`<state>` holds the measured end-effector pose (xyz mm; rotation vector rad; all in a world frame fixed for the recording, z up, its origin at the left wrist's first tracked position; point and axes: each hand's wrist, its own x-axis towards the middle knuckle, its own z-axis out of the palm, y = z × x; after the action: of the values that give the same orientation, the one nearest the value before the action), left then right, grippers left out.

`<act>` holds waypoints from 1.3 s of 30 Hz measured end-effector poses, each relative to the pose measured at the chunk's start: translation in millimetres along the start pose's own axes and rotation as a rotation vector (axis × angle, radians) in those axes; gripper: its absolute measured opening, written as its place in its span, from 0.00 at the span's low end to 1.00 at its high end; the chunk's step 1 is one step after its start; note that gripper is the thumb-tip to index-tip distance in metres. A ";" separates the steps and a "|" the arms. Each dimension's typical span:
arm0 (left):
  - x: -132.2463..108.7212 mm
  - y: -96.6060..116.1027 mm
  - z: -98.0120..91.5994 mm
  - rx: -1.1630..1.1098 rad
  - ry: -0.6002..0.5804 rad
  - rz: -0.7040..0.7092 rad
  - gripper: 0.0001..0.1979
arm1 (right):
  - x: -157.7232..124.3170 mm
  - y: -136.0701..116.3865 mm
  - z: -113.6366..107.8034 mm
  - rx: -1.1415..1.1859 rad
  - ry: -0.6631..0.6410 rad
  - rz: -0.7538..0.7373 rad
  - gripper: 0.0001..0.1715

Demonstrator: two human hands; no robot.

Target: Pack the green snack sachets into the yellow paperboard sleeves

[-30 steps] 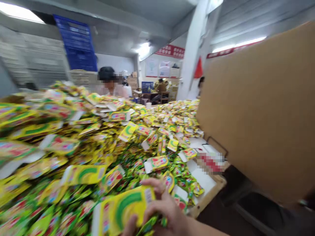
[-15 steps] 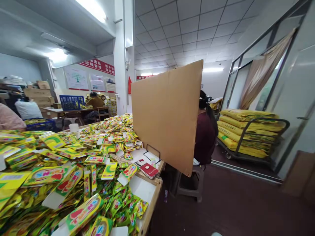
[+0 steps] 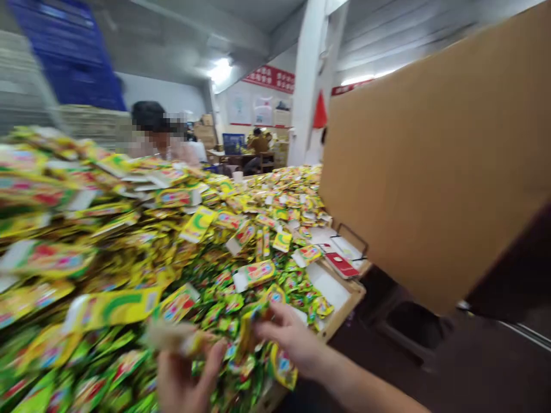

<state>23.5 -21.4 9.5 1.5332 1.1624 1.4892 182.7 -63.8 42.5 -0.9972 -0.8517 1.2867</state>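
My left hand [image 3: 187, 376] is at the bottom centre, its thumb and fingers closed around a small carton [image 3: 176, 338] that is smeared by motion, whitish at one end and yellow at the other. To its right, my right hand [image 3: 293, 338] reaches in from the lower right. Its fingertips pinch a small yellow-green packet [image 3: 246, 335], also blurred. Beneath both hands spreads a heap of shiny green sachets [image 3: 129, 367]. Flat yellow printed cartons [image 3: 114, 307], many with white end flaps standing out, lie on and behind the sachets.
A large cardboard sheet [image 3: 422, 160] stands upright at the right. A red phone-like item [image 3: 342, 265] lies by a black wire stand [image 3: 353, 238] near the wooden table edge [image 3: 344, 310]. Across the heap sits a person [image 3: 163, 143]. A blue crate [image 3: 69, 51] is at upper left.
The view has swung left and down, so the cardboard sheet and table edge now appear further right. Both my hands have come into view over the heap, each holding something.
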 end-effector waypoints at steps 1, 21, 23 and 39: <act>1.2 -0.6 -2.8 0.159 0.005 0.044 0.23 | 0.5 -10.4 -3.6 -0.053 0.065 -0.075 0.20; -8.8 -10.0 6.2 0.619 -0.020 0.501 0.23 | 34.1 -63.1 11.1 -1.182 -0.349 -0.365 0.06; -9.8 -11.2 6.2 0.628 0.009 0.521 0.23 | 37.1 -63.0 14.5 -1.198 -0.376 -0.329 0.07; -10.0 -8.2 4.4 0.499 -0.084 0.344 0.25 | 59.0 -54.4 12.9 -0.809 -0.495 -0.089 0.11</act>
<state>27.4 -27.3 -2.3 2.2033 1.3359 1.3890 196.6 -4.2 95.9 -1.2458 -1.8704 1.1322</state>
